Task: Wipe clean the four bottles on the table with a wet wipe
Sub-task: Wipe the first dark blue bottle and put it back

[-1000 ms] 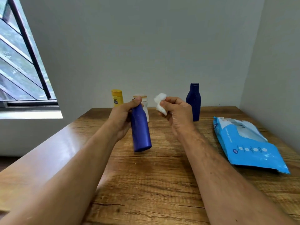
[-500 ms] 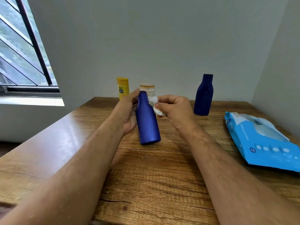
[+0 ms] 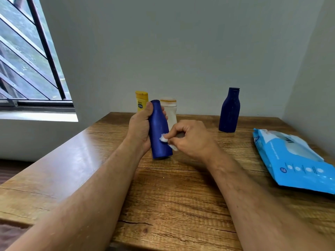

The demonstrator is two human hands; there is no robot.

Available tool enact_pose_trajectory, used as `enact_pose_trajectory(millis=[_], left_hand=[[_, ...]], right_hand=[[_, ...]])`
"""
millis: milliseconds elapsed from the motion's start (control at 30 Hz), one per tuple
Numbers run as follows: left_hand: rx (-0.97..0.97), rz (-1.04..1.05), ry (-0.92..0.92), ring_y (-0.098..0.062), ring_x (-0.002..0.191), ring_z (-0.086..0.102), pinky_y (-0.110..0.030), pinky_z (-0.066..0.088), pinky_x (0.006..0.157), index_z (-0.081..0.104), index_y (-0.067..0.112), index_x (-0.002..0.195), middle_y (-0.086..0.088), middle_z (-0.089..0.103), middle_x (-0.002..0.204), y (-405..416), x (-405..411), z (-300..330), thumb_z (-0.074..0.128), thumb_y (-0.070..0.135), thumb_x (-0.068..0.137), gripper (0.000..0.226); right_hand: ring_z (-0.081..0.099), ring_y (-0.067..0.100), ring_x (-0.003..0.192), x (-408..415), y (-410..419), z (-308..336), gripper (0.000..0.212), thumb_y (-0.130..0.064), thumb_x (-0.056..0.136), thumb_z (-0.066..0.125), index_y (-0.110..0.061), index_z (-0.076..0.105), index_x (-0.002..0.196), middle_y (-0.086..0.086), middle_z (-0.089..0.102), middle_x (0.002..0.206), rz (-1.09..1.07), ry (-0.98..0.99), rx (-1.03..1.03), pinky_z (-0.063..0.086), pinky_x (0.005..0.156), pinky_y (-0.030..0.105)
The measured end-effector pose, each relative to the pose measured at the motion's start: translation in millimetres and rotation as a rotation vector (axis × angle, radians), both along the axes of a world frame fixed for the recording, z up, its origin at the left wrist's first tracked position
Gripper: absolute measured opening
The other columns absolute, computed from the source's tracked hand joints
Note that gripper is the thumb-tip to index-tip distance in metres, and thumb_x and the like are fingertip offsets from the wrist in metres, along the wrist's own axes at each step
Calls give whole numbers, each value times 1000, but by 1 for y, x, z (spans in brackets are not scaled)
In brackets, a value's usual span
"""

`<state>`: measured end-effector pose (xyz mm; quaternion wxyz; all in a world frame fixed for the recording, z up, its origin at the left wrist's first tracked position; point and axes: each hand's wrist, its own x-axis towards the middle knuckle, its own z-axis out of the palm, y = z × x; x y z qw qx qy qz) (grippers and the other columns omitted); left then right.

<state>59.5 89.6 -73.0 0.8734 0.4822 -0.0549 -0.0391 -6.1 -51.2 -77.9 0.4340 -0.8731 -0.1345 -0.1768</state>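
Observation:
My left hand grips a blue bottle around its upper half and holds it a little tilted above the wooden table. My right hand pinches a crumpled white wet wipe and presses it against the lower right side of that bottle. Behind stand a yellow bottle and a white bottle, partly hidden by the held one. A second dark blue bottle stands upright at the back right.
A light blue pack of wet wipes lies flat at the table's right edge. Grey walls close off the back and right of the table. A barred window is at the left.
My right hand has slid the wipe from the bottle's neck down to its lower body. The bottle stays in my left hand, now more upright.

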Motion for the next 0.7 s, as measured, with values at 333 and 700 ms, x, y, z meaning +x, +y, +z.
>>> enact_pose_trajectory(millis=[333,700], left_hand=[[-57,-108,-18,-21,82,71,-38,59,81,66,5,111,-8,73,95,0,-3,-4,58,37,99,36],[-77,-118,1,-21,79,70,-37,59,80,69,5,105,-10,72,91,-4,-3,-7,62,41,95,38]], right_hand=[[62,-8,88,4,1,3,8,-19,85,75,-25,75,91,-15,68,94,-56,-174,7,49,73,5],[59,-7,80,2,-1,5,12,-24,84,77,-28,79,95,-16,63,87,-41,-138,-9,45,67,5]])
